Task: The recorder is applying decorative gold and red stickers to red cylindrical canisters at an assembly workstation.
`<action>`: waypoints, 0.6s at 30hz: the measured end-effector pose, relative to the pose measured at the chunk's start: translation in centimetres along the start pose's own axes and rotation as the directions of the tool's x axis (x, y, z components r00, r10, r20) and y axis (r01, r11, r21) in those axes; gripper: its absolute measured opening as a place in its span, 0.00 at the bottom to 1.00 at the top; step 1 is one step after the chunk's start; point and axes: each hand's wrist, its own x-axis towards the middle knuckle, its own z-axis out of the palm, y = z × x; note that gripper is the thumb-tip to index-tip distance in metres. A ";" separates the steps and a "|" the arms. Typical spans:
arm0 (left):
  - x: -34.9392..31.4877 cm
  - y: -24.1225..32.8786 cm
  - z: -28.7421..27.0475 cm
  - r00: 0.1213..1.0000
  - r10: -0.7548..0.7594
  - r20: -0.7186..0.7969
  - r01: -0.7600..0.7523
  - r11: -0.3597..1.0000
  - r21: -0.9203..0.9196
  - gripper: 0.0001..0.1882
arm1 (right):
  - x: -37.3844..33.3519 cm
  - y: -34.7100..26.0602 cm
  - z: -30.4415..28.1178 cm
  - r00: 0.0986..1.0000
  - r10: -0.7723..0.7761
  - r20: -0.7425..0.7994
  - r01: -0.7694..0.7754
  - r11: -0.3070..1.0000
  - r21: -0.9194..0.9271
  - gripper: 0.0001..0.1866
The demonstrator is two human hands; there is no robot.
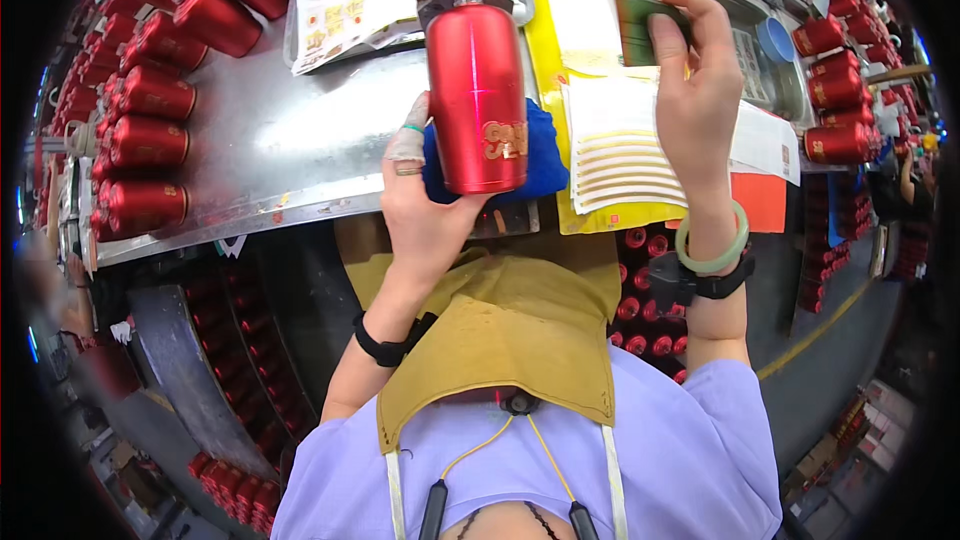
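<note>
A shiny red metal bottle (475,90) lies over a blue cloth (546,150), its neck pointing away from me. A raised gold decal (505,139) sits low on its right side. My left hand (425,205) grips the bottle's base end, thumb below and fingers along its left side; tape wraps one finger. My right hand (700,80) is raised over the white papers, closed on a thin dark green card-like piece (645,30), slightly blurred. Beneath that hand lies a stack of white sheets (620,155) with gold edges, on a yellow sheet (550,30).
Red bottles crowd the left of the metal table (290,150), and more red bottles (838,145) stand at the right. A tray of decal sheets (355,0) lies at the back. At the right are a clear container (745,65), a blue round lid (775,40) and an orange sheet (758,202).
</note>
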 end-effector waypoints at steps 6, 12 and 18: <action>0.0 -0.9 -0.1 0.998 0.045 0.038 -0.047 0.997 0.053 0.49 | -2.5 2.9 -4.3 0.829 0.475 0.296 -0.298 0.823 -0.484 0.22; 0.2 -0.5 -0.1 0.997 0.047 0.064 -0.050 0.998 0.049 0.49 | -4.4 6.4 -4.0 0.668 0.626 0.402 -0.264 0.705 -0.658 0.22; -0.2 -0.3 -0.1 0.996 0.012 0.085 -0.013 1.000 0.018 0.49 | -4.1 9.1 -4.7 0.706 0.612 0.357 -0.261 0.694 -0.671 0.19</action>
